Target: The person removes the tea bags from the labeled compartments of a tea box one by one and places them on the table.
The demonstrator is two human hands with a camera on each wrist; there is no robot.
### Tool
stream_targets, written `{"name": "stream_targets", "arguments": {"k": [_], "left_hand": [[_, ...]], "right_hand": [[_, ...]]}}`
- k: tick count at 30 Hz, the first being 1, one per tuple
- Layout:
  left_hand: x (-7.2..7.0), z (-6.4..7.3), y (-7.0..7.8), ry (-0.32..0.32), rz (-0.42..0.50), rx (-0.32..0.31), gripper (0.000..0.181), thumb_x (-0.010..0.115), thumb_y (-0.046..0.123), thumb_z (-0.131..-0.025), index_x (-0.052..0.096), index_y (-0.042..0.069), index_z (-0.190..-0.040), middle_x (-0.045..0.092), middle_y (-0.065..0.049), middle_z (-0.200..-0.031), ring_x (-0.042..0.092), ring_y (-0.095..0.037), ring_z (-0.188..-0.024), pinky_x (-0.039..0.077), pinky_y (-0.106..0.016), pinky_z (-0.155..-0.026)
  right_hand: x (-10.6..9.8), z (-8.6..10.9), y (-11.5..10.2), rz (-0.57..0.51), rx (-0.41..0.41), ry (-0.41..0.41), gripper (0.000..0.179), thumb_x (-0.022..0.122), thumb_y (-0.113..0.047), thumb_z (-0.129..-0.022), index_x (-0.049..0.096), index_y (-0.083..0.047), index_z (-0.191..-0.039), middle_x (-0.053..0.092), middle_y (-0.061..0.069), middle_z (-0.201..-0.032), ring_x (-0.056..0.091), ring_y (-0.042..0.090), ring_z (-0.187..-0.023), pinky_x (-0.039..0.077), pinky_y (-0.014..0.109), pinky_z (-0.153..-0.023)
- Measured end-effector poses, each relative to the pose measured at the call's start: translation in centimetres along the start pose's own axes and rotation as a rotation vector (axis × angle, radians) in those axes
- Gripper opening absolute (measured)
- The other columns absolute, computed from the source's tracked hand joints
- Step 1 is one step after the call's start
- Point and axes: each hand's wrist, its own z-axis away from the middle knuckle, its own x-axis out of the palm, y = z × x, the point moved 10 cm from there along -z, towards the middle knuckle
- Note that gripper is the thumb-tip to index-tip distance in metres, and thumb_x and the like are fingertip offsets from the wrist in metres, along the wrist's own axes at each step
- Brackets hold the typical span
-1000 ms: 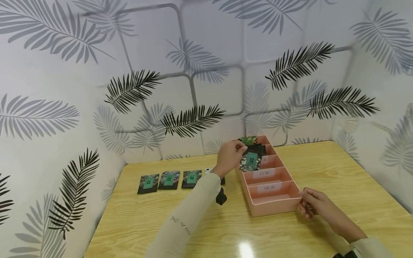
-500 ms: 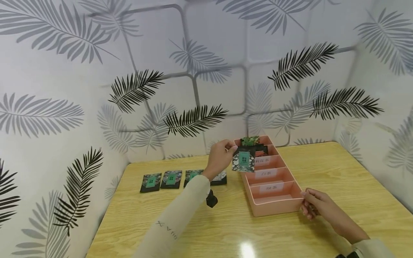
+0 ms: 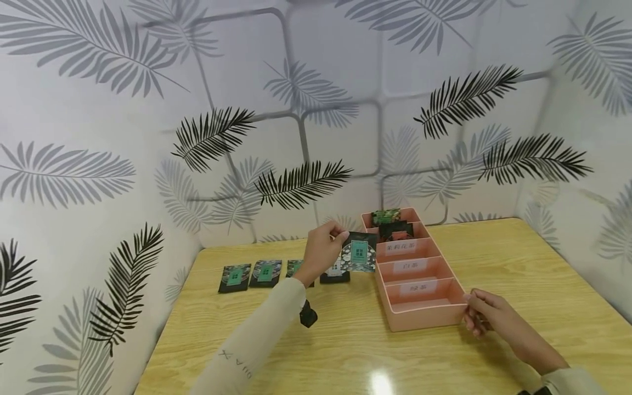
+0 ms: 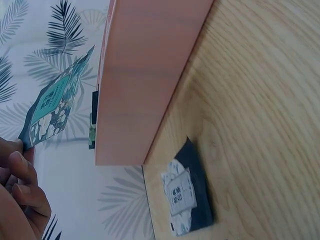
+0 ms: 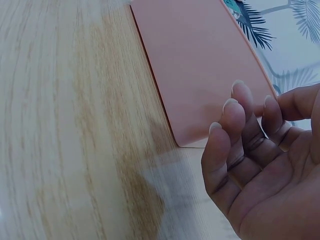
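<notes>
My left hand [image 3: 320,252] pinches a tea sachet [image 3: 359,252] by its upper corner, just left of the pink divided box [image 3: 428,318]. The sachet is dark with a teal label and white flowers; in the left wrist view it hangs off the fingertips, apart from the box. At the box's near right corner, my right hand [image 3: 498,323] grips the rim between thumb and index finger. The right wrist view shows the other fingers [image 5: 217,150] loosely curled beside the outer wall. Beneath the left hand lies a sachet with a white label [image 4: 181,194].
Several dark sachets with green labels [image 3: 235,277] lie in a row on the wooden table [image 3: 237,340]. Green packets [image 3: 386,216] and black-and-red sachets [image 3: 396,231] occupy the box's far compartments. Paper labels mark the nearer dividers. A leaf-patterned wall stands behind.
The left hand has drawn the teal-labelled sachet out from over the box, leftward and slightly down. The right hand keeps its hold on the box corner.
</notes>
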Motion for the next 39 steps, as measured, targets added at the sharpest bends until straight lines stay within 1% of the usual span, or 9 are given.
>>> {"name": "stream_targets", "arguments": {"k": [4,10,14,17,20,27,33,37,39], "left_hand": [[-0.7,0.6,-0.7,0.003,-0.036,-0.007,0.010,0.061,0.030,-0.095,0.065,0.022,-0.092,0.061,0.009,-0.081,0.050,-0.011,-0.054,0.042,-0.028,-0.054],[-1.7,1.8,-1.1,0.003,-0.041,0.002,0.011,0.061,0.028,-0.095,0.066,0.018,-0.093,0.062,0.007,-0.080,0.047,-0.012,-0.050,0.041,-0.028,-0.051],[-1.7,2.7,-1.8,-0.024,-0.020,0.001,0.010,0.060,0.026,-0.095,0.065,0.018,-0.093,0.061,0.006,-0.081,0.047,-0.013,-0.050,0.042,-0.028,-0.051],[-1.7,3.4,-2.4,-0.040,-0.019,-0.016,0.010,0.060,0.027,-0.096,0.064,0.019,-0.093,0.060,0.008,-0.081,0.048,-0.013,-0.052,0.042,-0.028,-0.051],[-1.9,3.9,-2.8,-0.035,-0.019,-0.030,0.010,0.060,0.028,-0.096,0.064,0.020,-0.094,0.061,0.008,-0.082,0.049,-0.013,-0.052,0.043,-0.028,-0.050],[-2.5,4.7,-3.8,-0.028,-0.013,-0.049,0.011,0.060,0.027,-0.095,0.065,0.018,-0.093,0.061,0.006,-0.083,0.050,-0.013,-0.052,0.043,-0.028,-0.050],[-3.6,5.3,-4.8,-0.016,-0.013,-0.067,0.009,0.060,0.028,-0.096,0.065,0.020,-0.094,0.061,0.007,-0.084,0.052,-0.013,-0.057,0.044,-0.029,-0.053],[-4.5,5.8,-5.2,-0.024,0.016,-0.068,0.010,0.058,0.027,-0.096,0.064,0.018,-0.096,0.061,0.006,-0.086,0.052,-0.015,-0.057,0.044,-0.029,-0.053],[-5.1,6.1,-5.4,-0.020,0.025,-0.080,0.010,0.058,0.027,-0.097,0.064,0.018,-0.096,0.061,0.005,-0.086,0.051,-0.015,-0.057,0.044,-0.030,-0.053]], "right_hand": [[0.0,0.0,0.1,-0.002,-0.001,-0.002,0.048,0.034,-0.038,-0.105,0.044,0.008,-0.091,0.057,0.010,-0.074,0.053,0.018,-0.059,0.049,0.038,-0.056],[0.0,-0.1,0.1,0.012,-0.017,0.002,0.047,0.033,-0.037,-0.105,0.045,0.006,-0.091,0.056,0.011,-0.075,0.053,0.019,-0.060,0.050,0.038,-0.057],[0.0,0.0,0.2,0.014,0.006,0.015,0.048,0.034,-0.039,-0.104,0.045,0.007,-0.092,0.057,0.011,-0.075,0.053,0.019,-0.060,0.049,0.038,-0.057],[0.0,0.0,0.2,0.008,0.018,0.015,0.049,0.034,-0.038,-0.104,0.044,0.008,-0.093,0.057,0.010,-0.075,0.053,0.019,-0.060,0.050,0.038,-0.057],[0.1,0.0,0.1,0.003,0.020,0.007,0.048,0.034,-0.037,-0.105,0.044,0.009,-0.092,0.058,0.010,-0.075,0.054,0.019,-0.060,0.050,0.038,-0.057],[-0.1,-0.3,0.4,0.002,0.053,0.009,0.048,0.036,-0.041,-0.104,0.044,0.005,-0.089,0.058,0.011,-0.075,0.054,0.020,-0.060,0.050,0.040,-0.057],[0.0,-0.2,0.3,0.005,0.025,-0.001,0.048,0.035,-0.038,-0.104,0.044,0.007,-0.091,0.057,0.010,-0.074,0.054,0.019,-0.059,0.050,0.039,-0.057],[0.1,-0.2,0.3,0.001,0.034,0.004,0.047,0.036,-0.039,-0.104,0.043,0.006,-0.089,0.057,0.010,-0.074,0.054,0.019,-0.059,0.051,0.039,-0.057],[0.0,-0.2,0.3,-0.006,0.045,0.008,0.047,0.036,-0.039,-0.104,0.043,0.004,-0.087,0.057,0.010,-0.074,0.055,0.019,-0.059,0.051,0.040,-0.057]]}}
